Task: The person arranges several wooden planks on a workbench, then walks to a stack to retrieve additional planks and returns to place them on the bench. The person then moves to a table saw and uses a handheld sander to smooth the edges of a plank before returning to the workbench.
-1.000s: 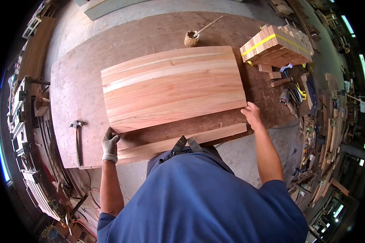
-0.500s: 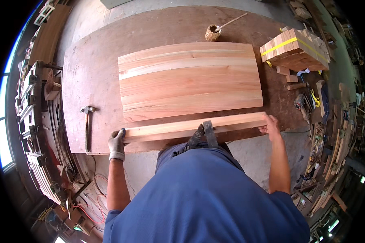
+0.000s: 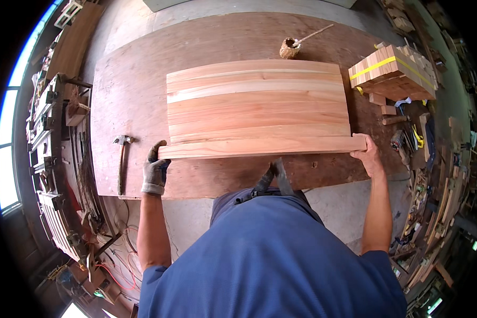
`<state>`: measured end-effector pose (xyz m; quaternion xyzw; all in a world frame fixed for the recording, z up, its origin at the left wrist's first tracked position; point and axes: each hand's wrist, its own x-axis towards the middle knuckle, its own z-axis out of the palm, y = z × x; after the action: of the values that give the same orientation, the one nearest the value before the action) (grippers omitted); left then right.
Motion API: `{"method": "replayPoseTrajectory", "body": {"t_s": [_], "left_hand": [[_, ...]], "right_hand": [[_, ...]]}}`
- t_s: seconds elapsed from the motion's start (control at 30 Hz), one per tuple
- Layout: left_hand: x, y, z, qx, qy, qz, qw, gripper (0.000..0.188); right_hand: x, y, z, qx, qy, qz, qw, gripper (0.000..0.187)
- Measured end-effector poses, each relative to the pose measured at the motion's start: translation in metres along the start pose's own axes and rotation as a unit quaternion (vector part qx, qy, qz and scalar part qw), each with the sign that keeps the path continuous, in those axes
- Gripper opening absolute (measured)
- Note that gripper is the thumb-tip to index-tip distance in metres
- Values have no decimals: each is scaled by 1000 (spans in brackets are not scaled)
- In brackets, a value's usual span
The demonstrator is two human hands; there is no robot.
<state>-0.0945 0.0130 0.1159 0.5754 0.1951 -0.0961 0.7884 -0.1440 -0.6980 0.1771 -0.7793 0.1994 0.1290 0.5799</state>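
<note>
A long narrow wooden board spans between my two hands along the near edge of a wide wooden panel lying on the brown worktable. My left hand, in a grey work glove with dark fingertips, grips the board's left end. Bare, my right hand has its fingers and thumb closed round the right end. The board overlaps or meets the panel's near edge; whether the two touch cannot be made out from above.
A claw hammer lies at the table's left. Beyond the panel stands a small woven-looking pot with a stick in it. Strapped wood blocks sit at the far right, near a power drill. The worktable extends around the panel.
Both hands have carried the board away from my body, up to the panel's near edge. The view has shifted slightly, while the panel and hammer keep their places on the table.
</note>
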Motion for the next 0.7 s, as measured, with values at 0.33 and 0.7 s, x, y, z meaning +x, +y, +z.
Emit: {"method": "replayPoseTrajectory", "body": {"t_s": [0.33,0.7], "left_hand": [[-8,-1,7,-13,34,30,999,68],[-30,3,-6,-25,85,-104,991,39]], "right_hand": [[-4,4,9,-39,16,-27,999,65],[-13,23,3,55,-18,155,986,44]]}}
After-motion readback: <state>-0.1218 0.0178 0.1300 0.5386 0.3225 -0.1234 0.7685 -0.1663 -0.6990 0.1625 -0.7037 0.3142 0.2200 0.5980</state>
